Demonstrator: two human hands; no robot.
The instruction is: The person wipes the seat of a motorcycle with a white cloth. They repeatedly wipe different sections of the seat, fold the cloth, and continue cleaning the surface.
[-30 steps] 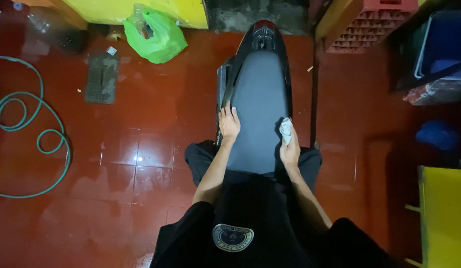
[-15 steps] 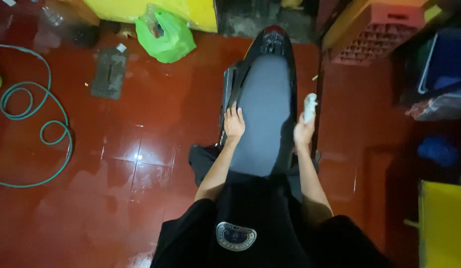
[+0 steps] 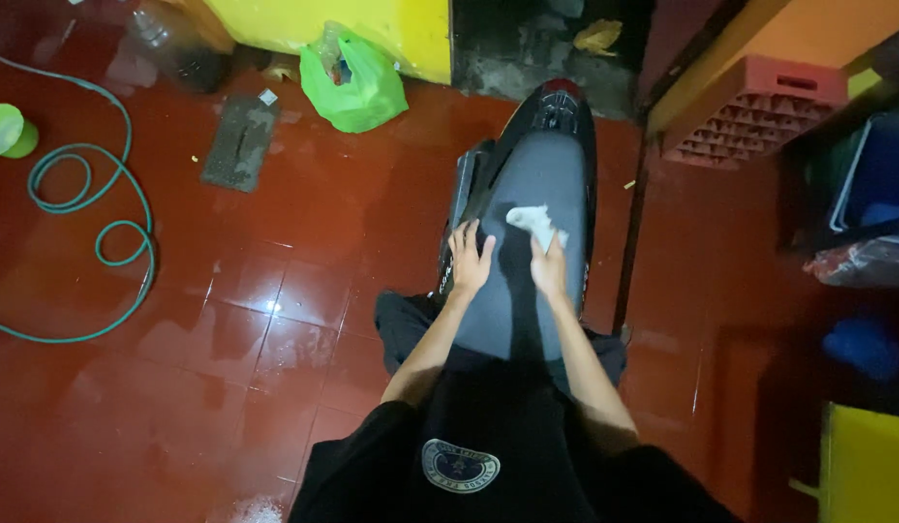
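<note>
Right hand (image 3: 548,269) pinches white cloth (image 3: 533,223) on grey scooter seat (image 3: 541,174). Left hand (image 3: 469,260) flat, fingers spread, at the seat's 9 o'clock edge.

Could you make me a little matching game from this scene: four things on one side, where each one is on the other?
Things:
1. cloth
2. hose
3. green bag
4. red crate

Places:
A. coiled on the floor, far left
B. top right, beside the orange wall
C. on the grey seat, at the right hand
D. against the yellow wall

Pairs: 1-C, 2-A, 3-D, 4-B
</note>
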